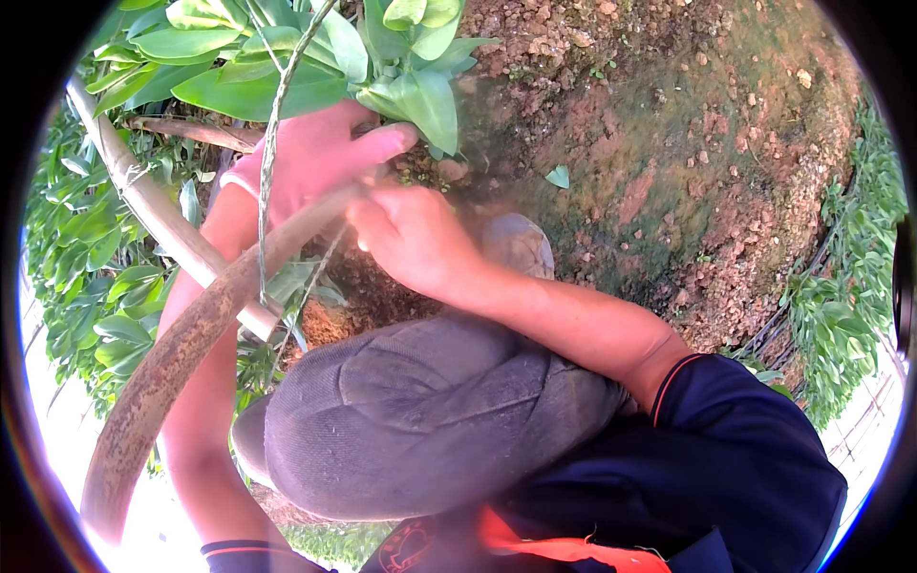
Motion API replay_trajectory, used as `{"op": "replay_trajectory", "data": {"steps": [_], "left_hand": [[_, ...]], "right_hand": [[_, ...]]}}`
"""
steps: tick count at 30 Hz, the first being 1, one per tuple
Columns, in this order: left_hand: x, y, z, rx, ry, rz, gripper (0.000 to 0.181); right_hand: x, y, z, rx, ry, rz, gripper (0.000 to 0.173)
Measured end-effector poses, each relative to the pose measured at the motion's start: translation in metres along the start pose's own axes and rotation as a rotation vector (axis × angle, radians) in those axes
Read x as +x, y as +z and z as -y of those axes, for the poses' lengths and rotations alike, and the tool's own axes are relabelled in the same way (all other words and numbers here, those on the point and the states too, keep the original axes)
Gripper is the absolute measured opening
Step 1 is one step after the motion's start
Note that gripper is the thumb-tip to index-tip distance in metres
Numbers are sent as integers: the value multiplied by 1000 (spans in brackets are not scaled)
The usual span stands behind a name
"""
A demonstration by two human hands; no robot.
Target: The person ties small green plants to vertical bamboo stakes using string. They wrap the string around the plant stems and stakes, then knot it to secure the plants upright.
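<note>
My left hand (315, 161), in a pink glove, is low among the plants, just under broad green leaves (265, 93). Its thumb points right, while leaves cover part of its fingers, so its grip is unclear. Close beside it, my bare right hand (423, 236) has curled fingers and is slightly blurred. A brown wooden pole (179, 351) crosses in front of my left forearm, and its far end comes up to my right fingers. Whether those fingers hold the pole or something small is hidden. A twisted string (270, 150) hangs in front of the glove.
A paler pole (154, 204) with string tied around it slants across the left. Reddish, mossy soil (645, 179) spreads to the right, with a fallen leaf (558, 176). My bent knee (430, 415) and shoe (519, 243) are below my hands. More plants (852, 308) line the right edge.
</note>
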State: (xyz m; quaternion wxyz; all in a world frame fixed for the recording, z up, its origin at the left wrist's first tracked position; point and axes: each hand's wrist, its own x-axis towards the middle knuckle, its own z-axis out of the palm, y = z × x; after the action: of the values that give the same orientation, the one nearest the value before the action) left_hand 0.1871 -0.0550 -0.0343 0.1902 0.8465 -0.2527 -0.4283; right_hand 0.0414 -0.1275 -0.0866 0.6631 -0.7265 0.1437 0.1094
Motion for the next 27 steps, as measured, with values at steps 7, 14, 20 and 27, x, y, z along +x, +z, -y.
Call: {"op": "replay_trajectory", "data": {"steps": [7, 14, 20, 27], "left_hand": [[-4, 13, 4, 71, 89, -273, 33], [-1, 13, 11, 77, -45, -281, 28], [-10, 16, 13, -172, -2, -404, 28], [-2, 0, 0, 21, -51, -130, 30]], "right_hand": [[1, 6, -6, 95, -20, -15, 29], [3, 11, -7, 74, -15, -19, 27], [28, -41, 12, -37, 247, 453, 23], [47, -61, 9, -213, 125, 396, 56]]}}
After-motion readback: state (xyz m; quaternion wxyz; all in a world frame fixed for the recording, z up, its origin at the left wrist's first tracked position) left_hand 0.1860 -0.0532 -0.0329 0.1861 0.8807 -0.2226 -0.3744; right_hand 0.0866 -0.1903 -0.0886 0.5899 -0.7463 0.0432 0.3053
